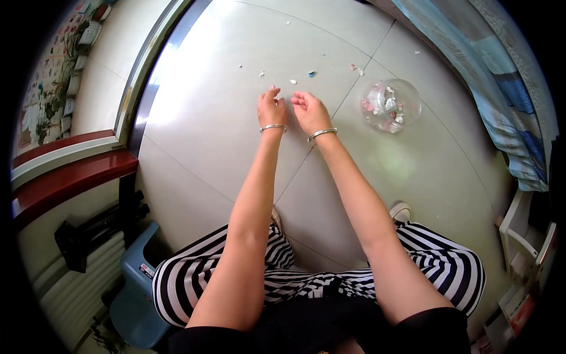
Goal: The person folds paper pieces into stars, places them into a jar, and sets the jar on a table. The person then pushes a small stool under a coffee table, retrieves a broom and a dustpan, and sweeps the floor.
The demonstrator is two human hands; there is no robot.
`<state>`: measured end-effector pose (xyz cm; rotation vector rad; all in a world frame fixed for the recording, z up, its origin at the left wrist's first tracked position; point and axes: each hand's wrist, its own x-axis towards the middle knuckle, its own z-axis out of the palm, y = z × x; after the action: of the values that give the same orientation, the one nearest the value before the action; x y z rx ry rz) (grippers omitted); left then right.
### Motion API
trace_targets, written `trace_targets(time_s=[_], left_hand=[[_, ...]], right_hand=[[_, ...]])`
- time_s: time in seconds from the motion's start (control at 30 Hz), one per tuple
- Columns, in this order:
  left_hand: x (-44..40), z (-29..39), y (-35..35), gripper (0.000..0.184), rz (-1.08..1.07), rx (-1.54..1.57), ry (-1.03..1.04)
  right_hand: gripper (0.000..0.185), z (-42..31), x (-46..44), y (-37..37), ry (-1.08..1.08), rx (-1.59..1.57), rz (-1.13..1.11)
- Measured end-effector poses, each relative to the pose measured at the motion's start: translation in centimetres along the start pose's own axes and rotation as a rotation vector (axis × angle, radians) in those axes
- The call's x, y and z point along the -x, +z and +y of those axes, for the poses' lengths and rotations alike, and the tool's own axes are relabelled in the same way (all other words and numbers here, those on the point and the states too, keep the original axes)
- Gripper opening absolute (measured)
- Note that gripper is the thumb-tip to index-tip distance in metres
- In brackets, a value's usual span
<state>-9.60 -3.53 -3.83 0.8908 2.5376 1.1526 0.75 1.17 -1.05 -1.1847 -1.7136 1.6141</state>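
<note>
By a floor tile [227, 118] edge, left hand [272, 112] and right hand [311, 112] curl loosely, grip unclear; light pinches likely suit scraps [312, 74].

Left hand [272, 113] and right hand [312, 114], loosely curled, nearly meet.

Blue patterned curtain [501, 112] hangs right. Left: dark red sill [76, 180], blue chair [138, 315] below, white pots [89, 33] upper left.

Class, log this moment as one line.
left hand: near right hand, both half-curled | clear container: right, pieces inside | loose pieces: on floor, beyond hands
</note>
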Motion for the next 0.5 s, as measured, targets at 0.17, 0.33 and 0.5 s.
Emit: trace_targets(time_s=[0.17, 0.33, 0.5], left_hand=[[1.1, -1.2, -0.1, 0.021, -0.082, -0.277, 0.006], [1.1, -1.1, 0.4, 0.016, -0.101, -0.372, 0.019], [1.2, -0.4, 1.1, 0.012, -0.1, -0.281, 0.075]], right_hand=[[0.04, 3.7, 0.5, 2.7, 0.164, -0.117, -0.016], [0.043, 5.3, -0.1, 3.2, 0.202, -0.176, -0.005], [0.029, 3.8, -0.9, 2.2, 0.263, -0.174, -0.006]])
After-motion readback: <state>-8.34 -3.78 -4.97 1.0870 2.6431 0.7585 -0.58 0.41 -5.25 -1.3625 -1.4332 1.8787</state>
